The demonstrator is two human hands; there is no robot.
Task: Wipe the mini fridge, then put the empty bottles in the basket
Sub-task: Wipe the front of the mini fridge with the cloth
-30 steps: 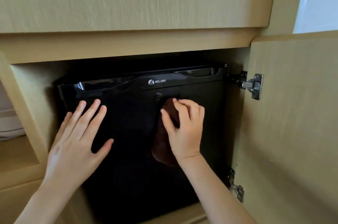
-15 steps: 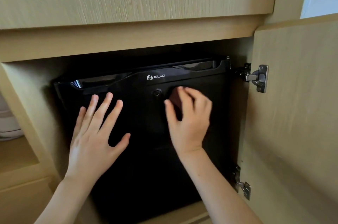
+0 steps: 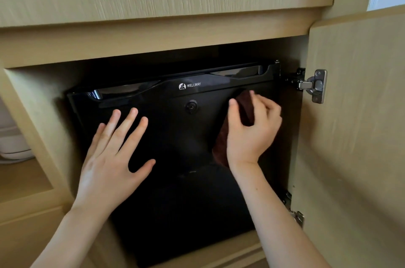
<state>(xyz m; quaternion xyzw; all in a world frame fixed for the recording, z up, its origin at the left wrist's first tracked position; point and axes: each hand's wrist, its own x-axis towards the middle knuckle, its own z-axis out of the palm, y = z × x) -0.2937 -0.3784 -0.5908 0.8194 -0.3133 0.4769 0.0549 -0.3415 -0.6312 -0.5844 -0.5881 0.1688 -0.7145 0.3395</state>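
Black box-shaped mini fridge (image 3: 175, 191) sits inside the recess of a pale wooden cabinet (image 3: 153, 33). The cabinet's wooden door (image 3: 355, 147) stands open at the right, hung on a metal hinge (image 3: 315, 86). Left hand (image 3: 109, 164) lies flat on the fridge front, left of the round lock (image 3: 191, 106). Right hand (image 3: 252, 134), right of the lock, holds a brown cloth (image 3: 221, 143) against the same front.

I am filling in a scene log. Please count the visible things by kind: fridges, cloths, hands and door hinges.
Fridge: 1
Cloth: 1
Hands: 2 (left hand, right hand)
Hinges: 2 (upper hinge, lower hinge)
Total: 6
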